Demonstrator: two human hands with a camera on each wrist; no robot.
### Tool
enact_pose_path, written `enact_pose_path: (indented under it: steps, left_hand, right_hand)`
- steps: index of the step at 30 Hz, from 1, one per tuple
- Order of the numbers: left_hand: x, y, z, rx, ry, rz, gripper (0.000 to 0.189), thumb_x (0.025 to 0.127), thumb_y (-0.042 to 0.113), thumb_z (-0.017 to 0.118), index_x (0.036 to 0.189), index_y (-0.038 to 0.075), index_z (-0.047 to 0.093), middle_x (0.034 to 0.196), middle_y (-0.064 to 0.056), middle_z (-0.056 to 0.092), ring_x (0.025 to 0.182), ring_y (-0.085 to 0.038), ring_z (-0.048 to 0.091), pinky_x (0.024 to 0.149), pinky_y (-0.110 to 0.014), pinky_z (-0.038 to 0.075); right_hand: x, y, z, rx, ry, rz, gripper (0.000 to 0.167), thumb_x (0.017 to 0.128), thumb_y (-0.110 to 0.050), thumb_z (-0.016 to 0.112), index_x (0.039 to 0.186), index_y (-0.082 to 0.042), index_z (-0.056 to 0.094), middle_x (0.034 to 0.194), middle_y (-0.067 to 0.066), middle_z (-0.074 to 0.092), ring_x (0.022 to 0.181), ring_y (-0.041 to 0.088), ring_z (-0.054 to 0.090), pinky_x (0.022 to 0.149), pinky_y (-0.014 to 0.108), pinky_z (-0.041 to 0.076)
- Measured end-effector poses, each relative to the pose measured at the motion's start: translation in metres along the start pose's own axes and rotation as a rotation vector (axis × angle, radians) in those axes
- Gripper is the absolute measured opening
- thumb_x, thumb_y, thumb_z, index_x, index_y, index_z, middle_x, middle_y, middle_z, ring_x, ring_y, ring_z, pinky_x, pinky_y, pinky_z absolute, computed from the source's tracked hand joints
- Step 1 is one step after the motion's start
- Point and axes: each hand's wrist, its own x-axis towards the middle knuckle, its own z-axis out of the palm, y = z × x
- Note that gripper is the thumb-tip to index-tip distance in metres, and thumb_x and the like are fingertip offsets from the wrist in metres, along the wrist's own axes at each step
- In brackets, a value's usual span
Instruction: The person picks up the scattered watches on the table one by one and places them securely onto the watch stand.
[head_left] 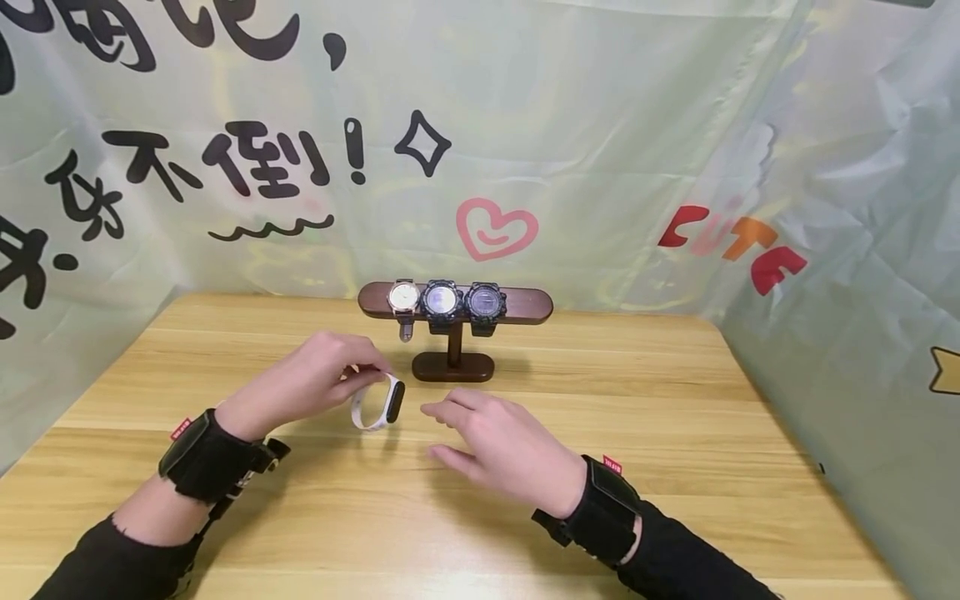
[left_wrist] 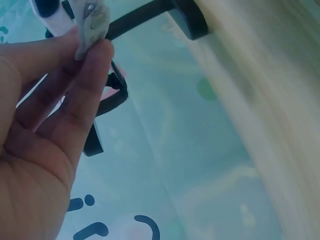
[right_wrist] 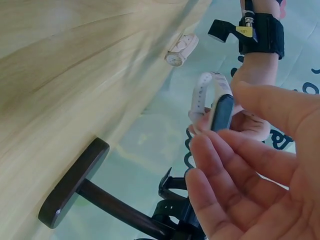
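My left hand pinches a white fitness band by its strap between thumb and fingertips. The band hangs as a loop above the table, its dark oval screen turned to the right. To the right of it is my right hand, fingers loosely bent and holding nothing, a small gap from the band. In the right wrist view the band's holed strap end shows. Behind both hands stands a dark wooden watch stand, carrying a brown-strapped watch and two chunky black watches.
A pale-strapped watch lies on the wooden table in the right wrist view; the head view does not show it. Printed cloth hangs behind the table and along its right side. Each wrist wears a black camera strap.
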Motion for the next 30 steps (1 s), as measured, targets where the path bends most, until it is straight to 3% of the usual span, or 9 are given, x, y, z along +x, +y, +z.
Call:
enact_pose_path:
  steps: [7,14,19,25,30]
  left_hand:
    - [0.004,0.006,0.001,-0.043,0.11,0.023,0.022,0.09,-0.004,0.082,0.105,0.012,0.082,0.098,0.0,0.083,0.085,-0.009,0.078,0.075,-0.018,0.064]
    - [0.006,0.009,0.004,-0.059,0.213,0.029,0.023,0.088,-0.006,0.084,0.104,0.01,0.079,0.097,-0.001,0.082,0.083,-0.01,0.079,0.077,-0.008,0.059]
    - [0.007,0.013,0.007,-0.06,0.249,0.016,0.023,0.088,-0.006,0.084,0.104,0.01,0.079,0.097,-0.002,0.082,0.082,-0.011,0.079,0.076,-0.008,0.059]
    - [0.008,0.02,0.014,-0.114,0.263,-0.009,0.023,0.089,-0.004,0.083,0.105,0.011,0.079,0.099,-0.001,0.081,0.082,-0.011,0.078,0.074,-0.012,0.062]
    - [0.009,0.024,0.022,-0.169,0.285,-0.002,0.023,0.088,-0.007,0.082,0.104,0.01,0.078,0.097,-0.002,0.079,0.081,-0.011,0.076,0.072,-0.017,0.064]
  right_hand:
    - [0.0,0.0,-0.002,0.063,0.083,0.056,0.055,0.098,-0.034,0.081,0.142,-0.004,0.066,0.115,0.004,0.071,0.097,0.014,0.072,0.081,0.026,0.064]
    - [0.001,0.0,-0.003,0.085,0.153,0.073,0.063,0.096,-0.036,0.084,0.147,-0.006,0.063,0.111,-0.001,0.067,0.097,0.01,0.067,0.08,0.023,0.061]
    - [0.0,0.0,-0.003,0.111,0.204,0.071,0.065,0.094,-0.033,0.085,0.148,-0.007,0.061,0.119,0.0,0.067,0.101,0.011,0.066,0.085,0.024,0.062]
    - [0.001,0.001,-0.002,0.153,0.235,0.065,0.068,0.093,-0.03,0.086,0.151,-0.006,0.059,0.134,0.002,0.065,0.121,0.015,0.069,0.099,0.026,0.062]
    - [0.002,0.001,-0.003,0.157,0.249,0.056,0.068,0.092,-0.03,0.087,0.15,-0.007,0.06,0.135,0.003,0.065,0.123,0.015,0.069,0.1,0.026,0.062]
